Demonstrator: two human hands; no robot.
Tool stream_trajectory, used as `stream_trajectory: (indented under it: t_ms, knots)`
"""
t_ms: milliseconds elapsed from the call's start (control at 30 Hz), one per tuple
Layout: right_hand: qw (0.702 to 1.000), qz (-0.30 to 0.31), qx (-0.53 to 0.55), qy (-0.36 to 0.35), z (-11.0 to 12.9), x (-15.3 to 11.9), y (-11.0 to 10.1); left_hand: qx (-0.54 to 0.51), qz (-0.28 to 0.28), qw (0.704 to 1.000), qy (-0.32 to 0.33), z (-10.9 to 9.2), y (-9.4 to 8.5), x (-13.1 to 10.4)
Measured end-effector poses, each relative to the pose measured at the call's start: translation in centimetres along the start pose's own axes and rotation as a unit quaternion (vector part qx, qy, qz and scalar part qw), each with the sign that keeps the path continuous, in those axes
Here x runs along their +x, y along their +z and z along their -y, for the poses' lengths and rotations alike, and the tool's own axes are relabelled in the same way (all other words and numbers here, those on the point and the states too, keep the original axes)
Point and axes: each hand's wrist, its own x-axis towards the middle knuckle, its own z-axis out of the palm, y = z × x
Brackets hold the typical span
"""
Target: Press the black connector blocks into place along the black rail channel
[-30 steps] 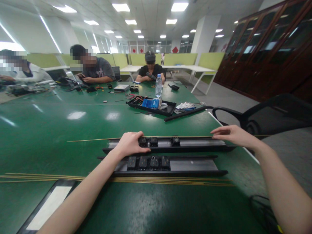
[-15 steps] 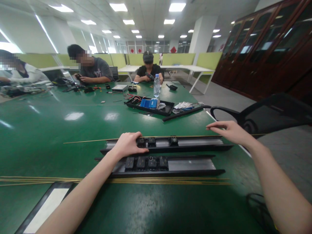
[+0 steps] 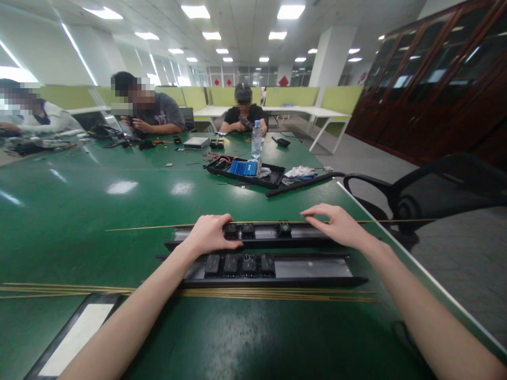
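My left hand point(image 3: 209, 232) spans the farther black channel point(image 3: 261, 243), thumb on its near wall and fingers over its far side. Small black blocks point(image 3: 248, 230) sit in that channel, some partly covered by the hand. Along its far edge runs a thin brass-coloured rod point(image 3: 138, 228), which stretches past the table edge at right. Over the channel's right part, close to the rod, my right hand point(image 3: 335, 224) has thumb and fingers apart and holds nothing I can see. Nearer to me lies a second black channel point(image 3: 312, 266) with several black blocks point(image 3: 231, 264) in a row.
Several brass rods point(image 3: 277, 294) lie in front of the channels, beside a black-framed white panel point(image 3: 77, 338). Farther back are a black tray point(image 3: 273, 181), a water bottle point(image 3: 256, 140), gloves point(image 3: 300, 173) and a black strip point(image 3: 304, 184). A chair point(image 3: 447, 184) stands right. Co-workers sit across.
My right hand has moved left along the rod, from beyond the channel's right end to above its right part. My left hand keeps its place on the channel.
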Motion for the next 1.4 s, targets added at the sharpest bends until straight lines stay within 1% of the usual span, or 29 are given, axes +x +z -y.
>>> stream_trajectory:
  t_ms: [400, 767, 933, 1033, 1233, 1400]
  knots:
    - [0.999, 0.027, -0.004, 0.021, -0.2, -0.1, 1.4, 0.001, 0.006, 1.000, -0.008, 0.3, -0.1, 0.0]
    - [0.997, -0.051, -0.027, 0.047, 0.6, -0.2, 3.1, 0.005, 0.014, 1.000, -0.025, -0.4, -0.5, -0.1]
    - [0.995, -0.081, -0.037, 0.055, 1.1, -0.3, 3.7, -0.001, 0.018, 0.999, -0.029, -0.3, -0.4, -0.1]
    - [0.993, -0.099, -0.044, 0.044, 1.1, -0.4, 4.1, -0.011, 0.024, 0.999, -0.025, -0.2, -0.4, -0.2]
    - [0.992, -0.113, -0.042, 0.025, 1.1, -0.6, 4.7, -0.044, 0.045, 0.997, -0.036, 0.0, -1.1, -0.2]
    - [0.992, -0.119, -0.039, 0.016, 1.1, -0.6, 4.7, -0.077, 0.064, 0.993, -0.058, 0.1, -1.5, 0.2]
